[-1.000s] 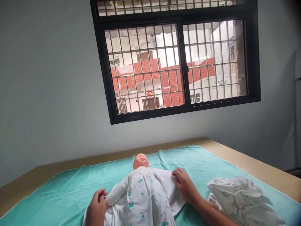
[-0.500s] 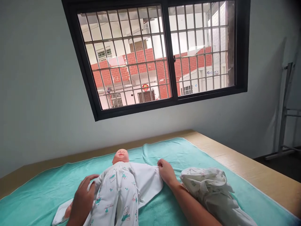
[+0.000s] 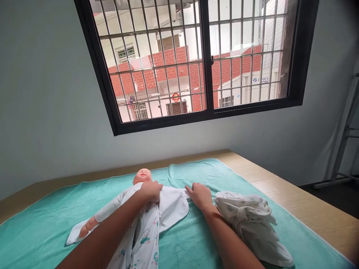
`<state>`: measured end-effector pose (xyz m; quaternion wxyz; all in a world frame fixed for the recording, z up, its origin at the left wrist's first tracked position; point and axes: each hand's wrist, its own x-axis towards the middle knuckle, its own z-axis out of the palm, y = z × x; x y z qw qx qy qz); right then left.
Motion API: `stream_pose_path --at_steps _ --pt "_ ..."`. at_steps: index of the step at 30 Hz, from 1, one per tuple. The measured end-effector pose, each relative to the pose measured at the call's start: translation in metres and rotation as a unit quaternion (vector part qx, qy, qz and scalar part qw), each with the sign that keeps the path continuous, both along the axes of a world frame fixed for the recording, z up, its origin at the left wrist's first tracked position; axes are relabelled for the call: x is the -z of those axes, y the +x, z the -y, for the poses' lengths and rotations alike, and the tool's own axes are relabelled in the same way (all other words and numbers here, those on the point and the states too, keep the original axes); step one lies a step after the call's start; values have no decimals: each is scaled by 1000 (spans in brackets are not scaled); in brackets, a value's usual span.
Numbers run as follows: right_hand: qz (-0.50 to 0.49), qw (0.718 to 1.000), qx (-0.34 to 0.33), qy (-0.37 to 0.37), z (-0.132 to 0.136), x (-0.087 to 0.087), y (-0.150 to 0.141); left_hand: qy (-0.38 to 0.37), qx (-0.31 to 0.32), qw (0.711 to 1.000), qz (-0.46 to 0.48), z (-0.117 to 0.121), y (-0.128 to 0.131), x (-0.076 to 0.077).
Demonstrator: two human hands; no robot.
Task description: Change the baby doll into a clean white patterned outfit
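A baby doll [image 3: 143, 175] lies on its back, head toward the window, dressed in white printed baby clothes [image 3: 146, 233]. My left hand [image 3: 151, 189] reaches across its chest, fingers curled over the cloth at the shoulder on the right. From there a plain white flap of the garment [image 3: 174, 207] spreads out to the right. At the far end of that side, my right hand [image 3: 200, 195] pinches the cuff of the sleeve between thumb and fingers. The doll's other arm [image 3: 89, 226] extends to the lower left, its hand resting on a small white cloth piece [image 3: 73, 234].
A turquoise blanket [image 3: 193, 239] covers much of the wooden table [image 3: 269, 179]. Bundled white clothing [image 3: 249, 220] lies beside my right forearm. Behind the table are a wall and a barred window [image 3: 207, 67]. A metal frame [image 3: 343, 145] stands at the far right.
My left hand has moved from the doll's left-side sleeve up and across to its chest, uncovering that arm. My right hand stays at the opposite cuff. The view has tilted down slightly.
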<state>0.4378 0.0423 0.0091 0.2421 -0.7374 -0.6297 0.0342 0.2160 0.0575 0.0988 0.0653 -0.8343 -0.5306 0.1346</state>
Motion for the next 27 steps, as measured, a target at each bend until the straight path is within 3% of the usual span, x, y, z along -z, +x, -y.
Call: stream_pose_path --at_steps 5,10,20,27 --pt "19 998 -62 -12 0 0 0 22 -19 999 -12 0 6 8" --pt "17 998 -58 -19 -3 4 0 91 -25 996 4 8 8 12" --pt "33 999 -32 -3 -6 9 1 143 10 990 5 6 -19 -6" --pt "39 999 -23 -6 -7 10 2 129 -2 992 -5 -12 -45 -11"
